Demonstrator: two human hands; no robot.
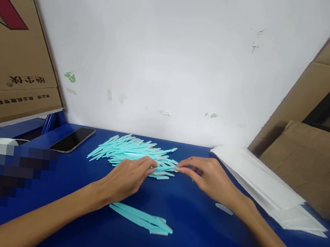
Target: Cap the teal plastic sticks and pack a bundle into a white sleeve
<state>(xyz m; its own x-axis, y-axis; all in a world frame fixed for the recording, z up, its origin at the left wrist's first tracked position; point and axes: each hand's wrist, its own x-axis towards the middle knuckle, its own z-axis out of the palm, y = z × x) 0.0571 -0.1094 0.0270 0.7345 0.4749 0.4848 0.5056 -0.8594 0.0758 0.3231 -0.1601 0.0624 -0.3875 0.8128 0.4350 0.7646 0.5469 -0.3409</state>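
Note:
A heap of turquoise eyebrow razors (132, 147) lies spread on the blue table. At its front edge my left hand (133, 175) is closed in a pinch on a razor, the handle partly hidden by the fingers. My right hand (203, 174) pinches at the right end of the heap, thumb and forefinger together on the tip of a razor; whether both hands hold the same one I cannot tell. Closer to me, a few separate razors (141, 217) lie together, their blade ends pointing right. A small translucent strip-like piece (223, 209) rests beneath my right forearm.
A phone (72, 140) lies at the back left beside a large cardboard box (19, 57). White sheets or bags (260, 183) are stacked on the right, against brown cardboard (310, 165). A white wall (167, 59) closes off the blue table (193, 239) behind.

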